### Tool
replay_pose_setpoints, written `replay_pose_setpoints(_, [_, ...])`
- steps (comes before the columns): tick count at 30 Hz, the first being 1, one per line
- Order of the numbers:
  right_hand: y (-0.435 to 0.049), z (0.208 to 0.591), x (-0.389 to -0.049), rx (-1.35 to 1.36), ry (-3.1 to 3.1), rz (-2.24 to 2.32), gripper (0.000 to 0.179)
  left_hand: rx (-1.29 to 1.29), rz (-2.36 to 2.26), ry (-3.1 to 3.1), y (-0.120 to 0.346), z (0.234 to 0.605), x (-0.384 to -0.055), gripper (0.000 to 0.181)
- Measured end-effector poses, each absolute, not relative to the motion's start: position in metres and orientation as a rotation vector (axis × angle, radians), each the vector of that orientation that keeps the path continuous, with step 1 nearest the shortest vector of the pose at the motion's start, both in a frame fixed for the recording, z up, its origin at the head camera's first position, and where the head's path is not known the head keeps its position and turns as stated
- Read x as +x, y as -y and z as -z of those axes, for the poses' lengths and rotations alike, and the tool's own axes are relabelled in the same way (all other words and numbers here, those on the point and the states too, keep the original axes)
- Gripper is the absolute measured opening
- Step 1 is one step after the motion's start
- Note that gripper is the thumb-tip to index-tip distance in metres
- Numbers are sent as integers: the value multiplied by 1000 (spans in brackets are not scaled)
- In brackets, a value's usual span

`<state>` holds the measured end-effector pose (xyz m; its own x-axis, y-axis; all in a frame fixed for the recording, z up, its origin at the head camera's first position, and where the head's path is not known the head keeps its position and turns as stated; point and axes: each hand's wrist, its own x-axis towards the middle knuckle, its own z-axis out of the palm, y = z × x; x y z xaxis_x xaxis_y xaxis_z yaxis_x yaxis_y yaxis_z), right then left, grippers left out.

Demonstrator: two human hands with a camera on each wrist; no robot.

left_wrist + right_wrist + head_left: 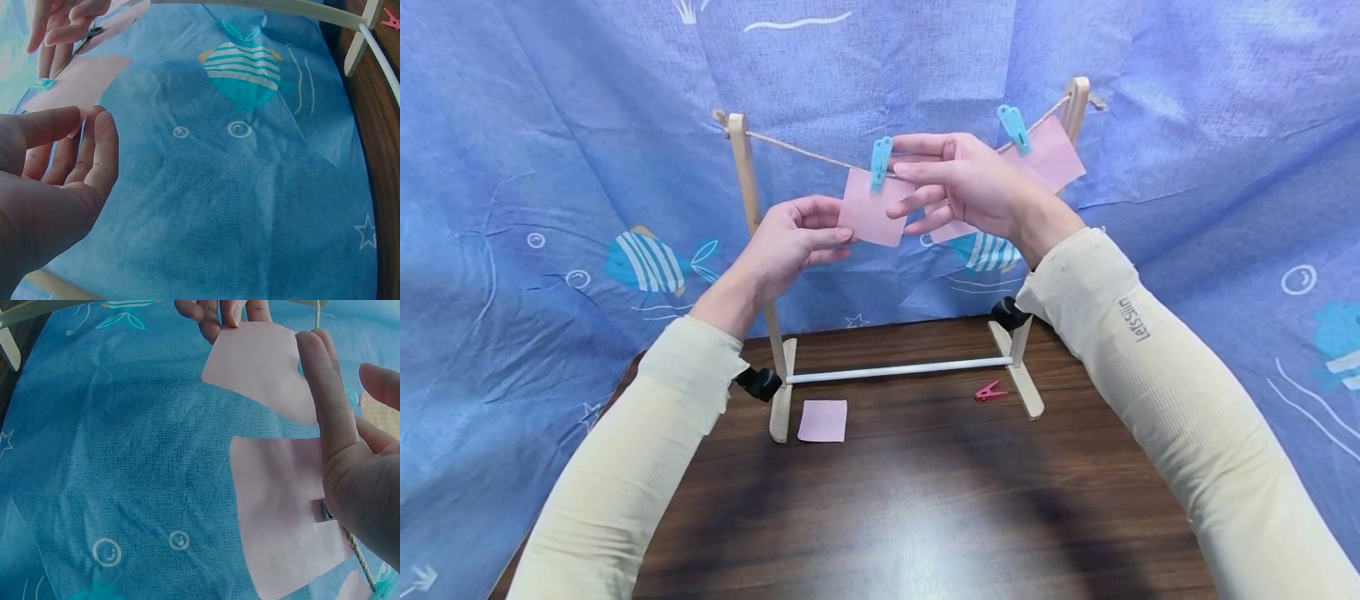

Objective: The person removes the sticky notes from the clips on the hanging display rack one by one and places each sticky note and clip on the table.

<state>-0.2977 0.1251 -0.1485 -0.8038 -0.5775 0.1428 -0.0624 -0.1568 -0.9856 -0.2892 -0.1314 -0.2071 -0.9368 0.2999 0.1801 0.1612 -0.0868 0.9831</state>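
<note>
My left hand pinches the lower left edge of a square pink paper sheet between thumb and fingers. A light-blue clothespin clips that sheet's top to a twine line. Beside the clothespin is my right hand, its fingers spread and extended, holding nothing. Behind it hangs a second pink sheet, with a small dark clip on its edge by the line. Farther right, another blue clothespin holds a third pink sheet.
The line runs between two wooden posts joined low down by a white rod. On the dark wooden table lie a pink sheet at left and a red clothespin at right. A blue fish-patterned cloth hangs behind.
</note>
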Motion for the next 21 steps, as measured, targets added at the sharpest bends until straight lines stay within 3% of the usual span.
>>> replay_pose_setpoints(8, [-121,150,-297,-719,-1820,2019,62,524,-2199,-2055,135,208,-288,20])
replay_pose_setpoints(21, [-120,149,-297,-770,-1842,2000,46,563,-2170,-2090,139,201,-284,24])
